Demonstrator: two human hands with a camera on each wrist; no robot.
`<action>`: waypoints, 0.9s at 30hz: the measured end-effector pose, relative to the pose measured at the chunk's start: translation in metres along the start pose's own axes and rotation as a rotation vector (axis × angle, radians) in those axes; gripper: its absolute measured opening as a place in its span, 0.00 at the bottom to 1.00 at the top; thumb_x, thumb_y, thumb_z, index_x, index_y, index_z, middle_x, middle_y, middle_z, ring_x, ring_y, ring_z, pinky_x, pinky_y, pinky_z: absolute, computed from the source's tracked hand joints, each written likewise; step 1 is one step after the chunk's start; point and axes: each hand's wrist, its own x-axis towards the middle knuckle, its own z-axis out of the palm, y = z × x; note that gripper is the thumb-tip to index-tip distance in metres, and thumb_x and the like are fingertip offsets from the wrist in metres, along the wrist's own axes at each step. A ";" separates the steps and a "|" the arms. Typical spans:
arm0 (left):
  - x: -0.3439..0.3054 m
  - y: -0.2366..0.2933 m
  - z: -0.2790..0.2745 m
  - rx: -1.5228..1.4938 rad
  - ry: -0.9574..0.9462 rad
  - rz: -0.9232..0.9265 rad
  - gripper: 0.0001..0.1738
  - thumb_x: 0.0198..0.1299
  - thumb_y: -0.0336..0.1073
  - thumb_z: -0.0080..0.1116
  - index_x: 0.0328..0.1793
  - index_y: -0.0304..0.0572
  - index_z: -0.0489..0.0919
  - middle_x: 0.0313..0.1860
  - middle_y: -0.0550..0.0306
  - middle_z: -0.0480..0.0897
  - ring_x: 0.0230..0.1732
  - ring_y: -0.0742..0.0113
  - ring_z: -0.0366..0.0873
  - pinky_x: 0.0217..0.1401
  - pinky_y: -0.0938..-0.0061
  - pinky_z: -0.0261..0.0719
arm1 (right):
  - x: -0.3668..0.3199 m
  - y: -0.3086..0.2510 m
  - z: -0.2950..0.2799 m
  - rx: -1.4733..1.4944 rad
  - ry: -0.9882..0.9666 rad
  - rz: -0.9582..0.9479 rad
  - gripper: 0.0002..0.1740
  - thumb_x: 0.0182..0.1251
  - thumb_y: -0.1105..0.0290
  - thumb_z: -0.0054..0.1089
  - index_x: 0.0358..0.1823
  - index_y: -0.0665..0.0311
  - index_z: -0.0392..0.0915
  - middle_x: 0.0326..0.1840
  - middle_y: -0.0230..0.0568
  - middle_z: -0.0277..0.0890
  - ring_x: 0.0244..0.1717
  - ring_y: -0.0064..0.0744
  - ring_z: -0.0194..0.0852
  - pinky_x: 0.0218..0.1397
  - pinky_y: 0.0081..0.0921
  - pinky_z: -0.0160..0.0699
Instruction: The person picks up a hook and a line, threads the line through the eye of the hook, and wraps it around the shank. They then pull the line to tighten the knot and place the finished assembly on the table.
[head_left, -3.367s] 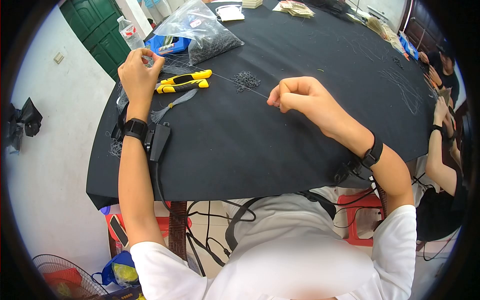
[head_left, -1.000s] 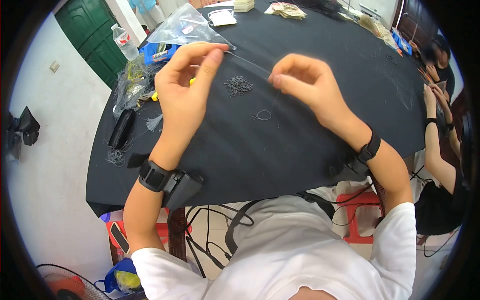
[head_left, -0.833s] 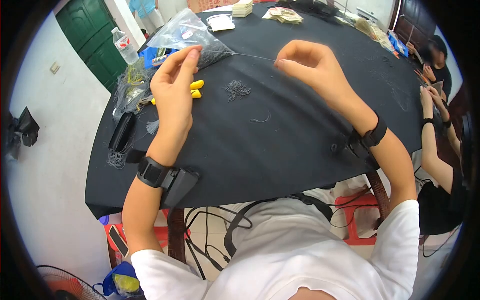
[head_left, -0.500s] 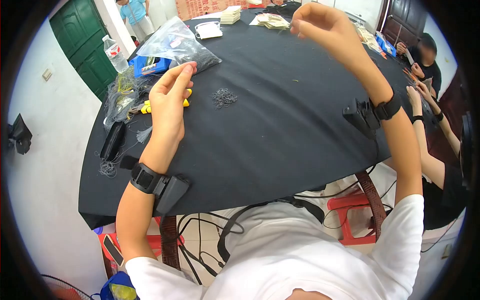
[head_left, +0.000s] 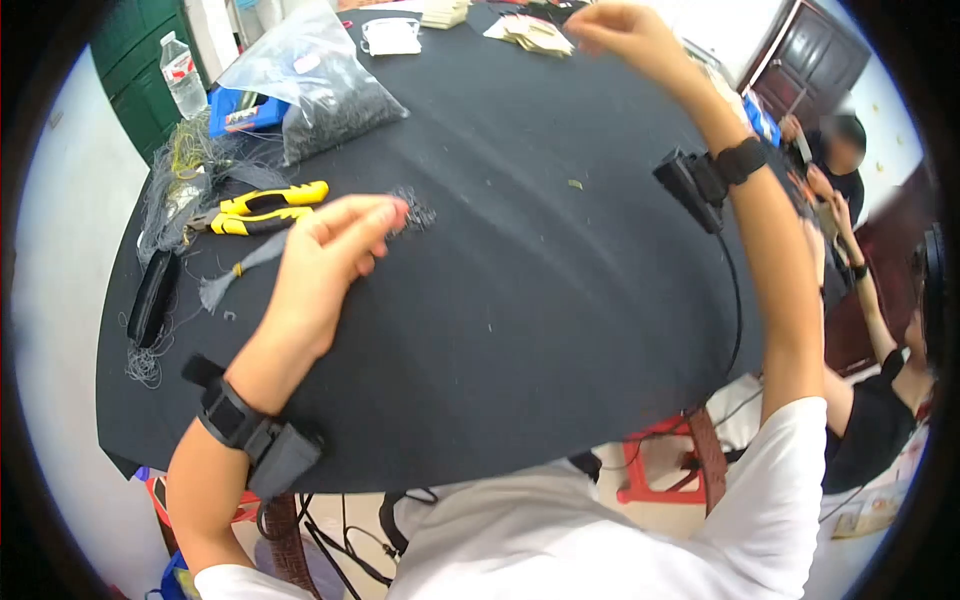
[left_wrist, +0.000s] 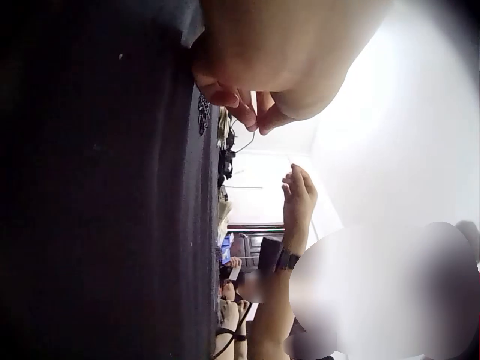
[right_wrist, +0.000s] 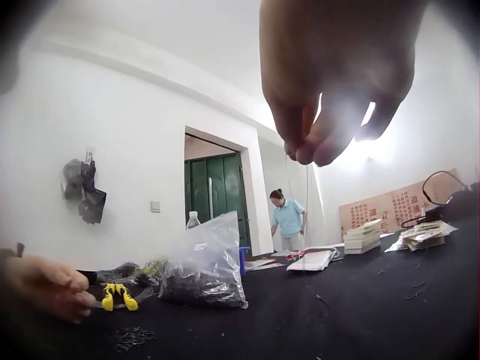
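My left hand (head_left: 325, 265) is raised over the black table, thumb and fingertips pinched together. From them a thin grey line (left_wrist: 248, 144) curves away in the left wrist view. My right hand (head_left: 640, 48) is lifted high at the far side, fingertips together; in the right wrist view a fine strand (right_wrist: 307, 199) hangs below them. A pile of small dark curled pieces (head_left: 422, 216) lies just beyond my left fingertips. Yellow-and-black pliers (head_left: 270, 198) and a tied bundle of grey strands (head_left: 225, 285) lie left of that hand.
A clear bag of dark grey material (head_left: 345, 105) stands beside a blue box (head_left: 240, 115) and a water bottle (head_left: 182, 78). Tangled line (head_left: 170, 215) and a black case (head_left: 153, 298) lie along the left edge. Paper stacks (head_left: 530, 33) sit at the back. People sit at right.
Both hands held a line stretched between them; they have since parted. The right hand rose away to the far side, while the left moved lower and nearer. The head view has shifted.
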 end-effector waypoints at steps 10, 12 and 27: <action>-0.006 0.013 0.010 -0.166 -0.086 0.025 0.07 0.60 0.33 0.57 0.40 0.37 0.80 0.37 0.62 0.81 0.36 0.80 0.73 0.38 0.84 0.69 | 0.130 0.093 0.036 0.045 -0.111 0.192 0.10 0.61 0.61 0.59 0.33 0.60 0.80 0.28 0.27 0.77 0.32 0.16 0.73 0.36 0.16 0.70; -0.005 0.014 0.010 -0.168 -0.106 -0.027 0.06 0.60 0.30 0.56 0.40 0.36 0.80 0.38 0.61 0.81 0.38 0.79 0.74 0.40 0.83 0.70 | 0.160 0.128 0.045 0.158 0.001 0.221 0.15 0.61 0.63 0.59 0.43 0.67 0.78 0.34 0.33 0.78 0.34 0.19 0.74 0.40 0.18 0.74; -0.002 0.011 -0.001 0.062 0.049 0.129 0.10 0.60 0.36 0.57 0.42 0.37 0.81 0.37 0.63 0.81 0.34 0.81 0.72 0.37 0.86 0.68 | 0.058 0.076 0.075 0.009 -0.261 -0.099 0.09 0.59 0.71 0.52 0.37 0.67 0.78 0.36 0.38 0.79 0.39 0.31 0.78 0.45 0.28 0.76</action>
